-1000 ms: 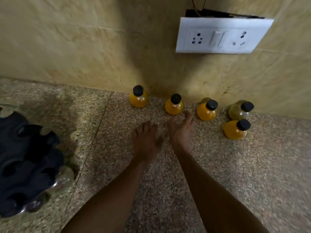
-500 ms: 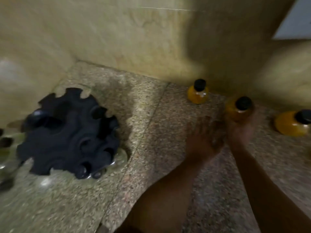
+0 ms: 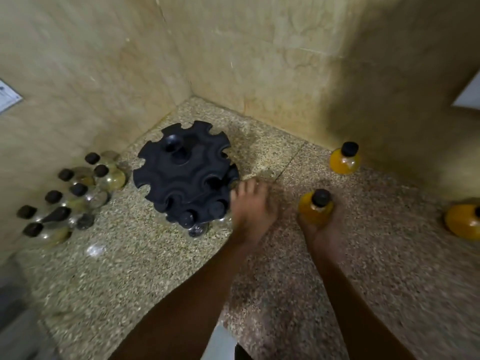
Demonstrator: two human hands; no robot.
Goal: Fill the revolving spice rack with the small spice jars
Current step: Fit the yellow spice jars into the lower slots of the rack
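Note:
A black revolving spice rack (image 3: pixel 185 174) stands in the corner of the speckled counter; a few jars show in its lower slots. My left hand (image 3: pixel 253 207) is spread open right beside the rack's right edge, fingertips near it. My right hand (image 3: pixel 320 227) is wrapped around a small orange-filled jar with a black cap (image 3: pixel 315 205), which stands on the counter. A second orange jar (image 3: pixel 345 159) stands by the back wall, and a third (image 3: pixel 465 220) sits at the right edge of the view.
A cluster of several black-capped clear jars (image 3: pixel 72 196) stands against the left wall, left of the rack. Tiled walls meet in a corner behind the rack. The counter's front edge (image 3: pixel 223 331) runs between my forearms. A white switch plate (image 3: pixel 468 96) shows at far right.
The view has swung left, bringing the rack and left jar cluster into sight. My right hand closed on the middle orange jar; my left hand moved toward the rack.

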